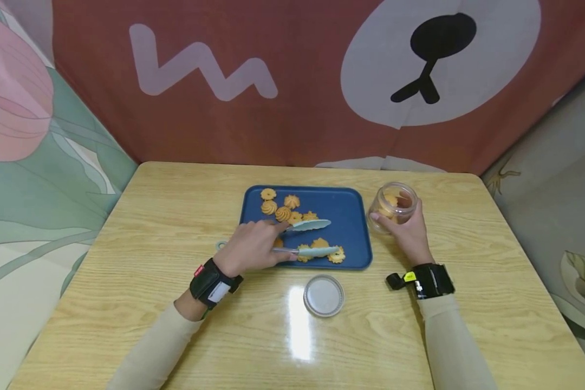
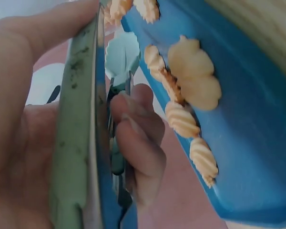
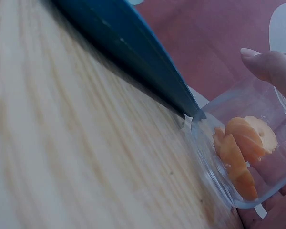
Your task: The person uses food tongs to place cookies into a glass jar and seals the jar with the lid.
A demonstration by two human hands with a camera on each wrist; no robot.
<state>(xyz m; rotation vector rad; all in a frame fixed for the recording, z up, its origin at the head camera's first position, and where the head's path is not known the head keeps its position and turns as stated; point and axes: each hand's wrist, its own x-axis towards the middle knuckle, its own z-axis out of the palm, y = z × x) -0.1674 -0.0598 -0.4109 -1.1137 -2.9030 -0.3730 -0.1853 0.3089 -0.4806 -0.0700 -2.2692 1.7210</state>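
Note:
My left hand [image 1: 251,246] grips a pair of tongs [image 2: 74,119] with pale green scalloped tips. Those tips are spread apart above the blue tray [image 1: 348,216], the nearer one over a few cookies by the tray's front edge. More ridged, flower-shaped cookies [image 1: 269,207] lie toward the tray's back left. At the tray's right side my right hand [image 1: 413,235] holds a clear, lidless jar [image 1: 377,223] on the table. Inside the jar are some cookies [image 3: 243,143], seen through its wall in the right wrist view. Part of the tray's left side is hidden behind my left hand.
A round lid [image 1: 324,296] lies flat on the wooden table [image 1: 175,216], just in front of the tray. Behind the table hangs a reddish-brown cloth [image 1: 302,130] with a printed face. Patterned cloths hang at both sides.

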